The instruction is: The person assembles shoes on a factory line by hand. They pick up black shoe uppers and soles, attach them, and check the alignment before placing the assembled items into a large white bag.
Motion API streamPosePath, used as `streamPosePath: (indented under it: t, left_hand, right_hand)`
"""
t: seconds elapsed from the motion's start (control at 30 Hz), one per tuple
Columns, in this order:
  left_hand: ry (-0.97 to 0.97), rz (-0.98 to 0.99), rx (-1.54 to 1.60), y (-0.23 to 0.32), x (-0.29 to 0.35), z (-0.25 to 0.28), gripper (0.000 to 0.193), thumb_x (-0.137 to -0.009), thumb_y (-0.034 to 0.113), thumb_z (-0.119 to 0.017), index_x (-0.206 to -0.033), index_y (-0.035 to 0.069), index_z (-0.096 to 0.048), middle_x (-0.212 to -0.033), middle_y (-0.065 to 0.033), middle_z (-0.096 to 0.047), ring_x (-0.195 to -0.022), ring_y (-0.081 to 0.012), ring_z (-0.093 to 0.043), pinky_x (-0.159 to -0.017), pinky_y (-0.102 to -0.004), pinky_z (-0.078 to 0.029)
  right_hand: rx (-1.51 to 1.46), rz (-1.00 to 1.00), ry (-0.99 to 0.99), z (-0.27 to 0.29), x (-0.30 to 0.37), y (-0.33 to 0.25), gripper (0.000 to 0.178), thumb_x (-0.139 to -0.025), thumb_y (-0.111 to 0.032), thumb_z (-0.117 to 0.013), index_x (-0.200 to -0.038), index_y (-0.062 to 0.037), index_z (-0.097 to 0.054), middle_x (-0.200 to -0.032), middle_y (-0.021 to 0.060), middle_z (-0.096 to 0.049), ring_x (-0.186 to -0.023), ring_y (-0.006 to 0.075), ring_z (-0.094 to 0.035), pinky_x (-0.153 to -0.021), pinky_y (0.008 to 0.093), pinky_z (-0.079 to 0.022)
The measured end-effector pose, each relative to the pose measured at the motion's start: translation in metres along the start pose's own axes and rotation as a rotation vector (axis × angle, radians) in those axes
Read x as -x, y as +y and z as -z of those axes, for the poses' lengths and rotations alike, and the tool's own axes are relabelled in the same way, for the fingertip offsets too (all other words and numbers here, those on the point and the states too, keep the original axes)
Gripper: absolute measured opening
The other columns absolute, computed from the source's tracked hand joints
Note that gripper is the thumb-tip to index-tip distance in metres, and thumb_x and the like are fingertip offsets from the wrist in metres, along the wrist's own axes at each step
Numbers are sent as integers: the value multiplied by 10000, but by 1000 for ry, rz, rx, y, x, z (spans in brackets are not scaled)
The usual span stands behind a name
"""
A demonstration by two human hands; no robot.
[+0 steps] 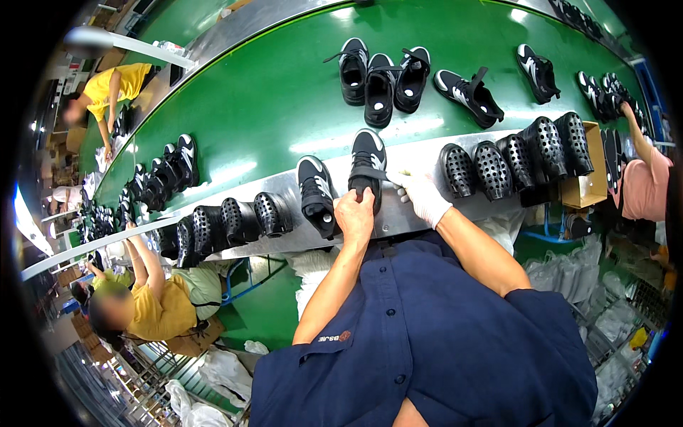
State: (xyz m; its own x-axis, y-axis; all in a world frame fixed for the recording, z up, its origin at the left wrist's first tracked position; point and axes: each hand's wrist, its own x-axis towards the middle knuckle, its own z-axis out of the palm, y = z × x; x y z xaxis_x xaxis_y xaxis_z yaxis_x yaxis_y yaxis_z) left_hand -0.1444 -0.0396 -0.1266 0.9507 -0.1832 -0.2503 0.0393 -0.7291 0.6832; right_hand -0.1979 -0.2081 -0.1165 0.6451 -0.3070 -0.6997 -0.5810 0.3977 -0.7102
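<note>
A black and grey sneaker (368, 153) lies on the metal ledge in front of me, toe pointing away. My bare left hand (355, 213) pinches it at the collar near the opening; the fingertips partly hide what they grip. My right hand (425, 199), in a white glove, has its thumb and fingers closed at the right end of the dark strap (368, 173) that crosses the sneaker. The strap's tip is hard to make out there. Just left of it, a matching sneaker (314, 192) stands with its opening toward me, touched by neither hand.
Black perforated shoe forms (491, 171) line the ledge on the right, with more forms (238, 219) on the left. Several sneakers (380, 82) lie on the green belt (270, 92) beyond. A cardboard box (590, 171) stands at right. Co-workers (160, 306) sit on both sides.
</note>
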Motion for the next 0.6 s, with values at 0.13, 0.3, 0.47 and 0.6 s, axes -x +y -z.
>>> streamPosePath:
  t: [0.13,0.3,0.47,0.6]
  left_hand:
    - [22,-126,-140,16,7,2,437,-876,385,-773,-820,-45,-718,-818,-252,-691,-940,-419,-615,-841,-499,-488]
    - [52,-23,81,-12,-2,-8,356,-889,312,-794,-828,-34,-740,-706,-120,-692,-658,-206,-599,-643,-397,-466]
    - [-75,376,840,0,5,1,220,-903,197,-808,-823,1,-746,-777,-1,-677,-699,-95,-556,-687,-265,-433]
    - [-70,420,937,0,10,3,213,-899,204,-813,-824,20,-737,-791,0,-671,-720,-96,-542,-730,-268,-435]
  right_hand:
    - [-90,-31,-31,6,-7,10,154,-958,-222,-736,-1008,-77,-726,-805,-22,-655,-654,65,-532,-563,246,-442]
    - [-158,-94,-62,7,-7,15,126,-960,-191,-729,-986,-68,-721,-791,-7,-659,-627,77,-545,-534,243,-451]
    - [-233,-96,-56,-11,1,-1,117,-962,-168,-724,-950,-52,-715,-771,16,-664,-577,90,-550,-485,252,-447]
    - [-136,-59,-6,-18,3,5,137,-960,-195,-735,-941,-59,-725,-745,6,-658,-568,94,-553,-502,264,-446]
